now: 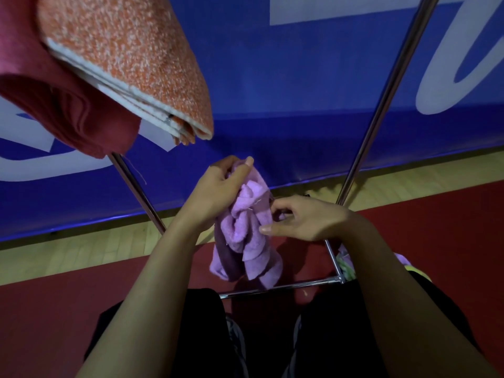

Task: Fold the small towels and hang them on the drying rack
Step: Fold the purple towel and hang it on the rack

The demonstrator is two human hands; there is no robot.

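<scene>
A crumpled lilac towel [249,241] hangs bunched between my hands in front of me. My left hand [221,186] grips its top end, thumb and fingers curled round the cloth. My right hand [302,218] pinches the towel's right edge at mid-height. The metal drying rack [381,105] stands ahead, with one slanted pole on the right, another on the left and a low bar near my knees. Folded on the rack's upper left hang an orange speckled towel [131,55] and a dark red towel [68,105].
A blue banner [272,91] with white lettering hangs behind the rack. The floor is red matting with a wooden strip [81,249] along the banner. More cloth, lilac and greenish [346,264], lies by the rack's lower right corner. My dark-trousered legs are below.
</scene>
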